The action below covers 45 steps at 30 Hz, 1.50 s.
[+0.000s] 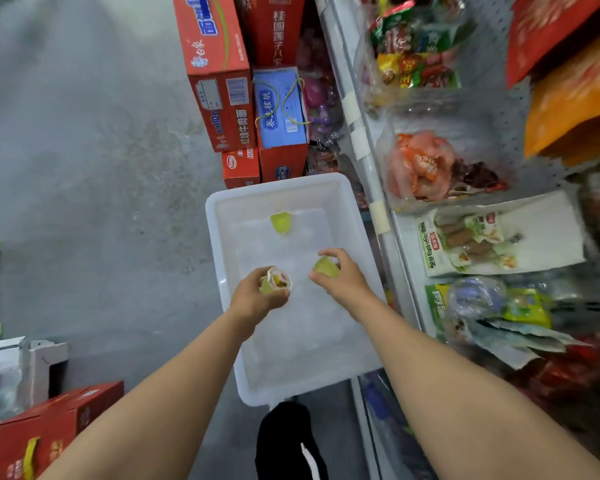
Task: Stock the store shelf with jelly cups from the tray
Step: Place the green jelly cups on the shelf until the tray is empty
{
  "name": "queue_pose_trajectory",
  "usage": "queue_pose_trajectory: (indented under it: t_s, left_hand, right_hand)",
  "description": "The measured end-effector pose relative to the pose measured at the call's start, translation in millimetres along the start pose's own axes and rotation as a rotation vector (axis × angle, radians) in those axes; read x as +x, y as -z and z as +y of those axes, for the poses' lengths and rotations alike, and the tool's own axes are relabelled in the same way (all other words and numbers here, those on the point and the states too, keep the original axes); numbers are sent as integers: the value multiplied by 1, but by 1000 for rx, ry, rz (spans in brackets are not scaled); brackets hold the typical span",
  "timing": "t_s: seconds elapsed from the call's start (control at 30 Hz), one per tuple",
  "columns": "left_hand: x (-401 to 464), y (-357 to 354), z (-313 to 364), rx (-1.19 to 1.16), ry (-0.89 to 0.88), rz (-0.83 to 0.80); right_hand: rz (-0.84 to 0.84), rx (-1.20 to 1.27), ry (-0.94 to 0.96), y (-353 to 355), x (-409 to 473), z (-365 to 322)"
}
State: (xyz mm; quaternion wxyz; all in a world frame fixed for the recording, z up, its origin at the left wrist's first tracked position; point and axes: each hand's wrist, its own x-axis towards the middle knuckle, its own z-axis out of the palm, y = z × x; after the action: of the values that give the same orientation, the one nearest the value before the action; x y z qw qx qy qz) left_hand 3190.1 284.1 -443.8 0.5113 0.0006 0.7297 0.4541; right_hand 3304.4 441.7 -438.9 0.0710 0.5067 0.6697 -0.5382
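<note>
Nearest, over the white tray [219, 244]: left hand [253, 299] curled round one jelly cup [274, 280], right hand [340, 278] pinching another green cup [324, 266]. Light, smooth-sided, probably slippery; best gripped round the wall below the rim. Farther in, third cup [282, 222] lying loose. Right: shelf [378, 188].

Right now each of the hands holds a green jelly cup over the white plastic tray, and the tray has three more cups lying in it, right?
Not quite. The head view shows only one green jelly cup left lying in the white plastic tray, near its far end. The rest holds: the left hand and the right hand each grip a cup.
</note>
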Motion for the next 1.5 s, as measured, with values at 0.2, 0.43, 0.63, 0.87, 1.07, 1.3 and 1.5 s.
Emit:
queue_pose_trajectory:
  t_s: [0.2, 0.43, 0.63, 0.87, 1.07, 1.3, 1.5]
  left_hand:
    - [-102, 10, 18, 31, -132, -26]
    - [-238, 29, 16, -7, -308, -107]
    - [-352, 24, 13, 5, -459, -186]
    - [-489, -35, 13, 35, -613, -406]
    - [-602, -109, -6, 57, -774, -513]
    - [-736, -226, -67, -16, -810, -700]
    - [-851, -327, -148, -12, -824, -902]
  right_hand:
    - [131, 228, 23, 5, -104, -16]
    - [313, 407, 142, 16, -258, -32]
    - [506, 522, 295, 42, -395, -35]
    - [771, 455, 441, 96, -544, -22]
    - [967, 526, 555, 156, -672, 17]
    - [1216, 504, 695, 218, -845, 106]
    - [1448, 485, 656, 249, -978, 215]
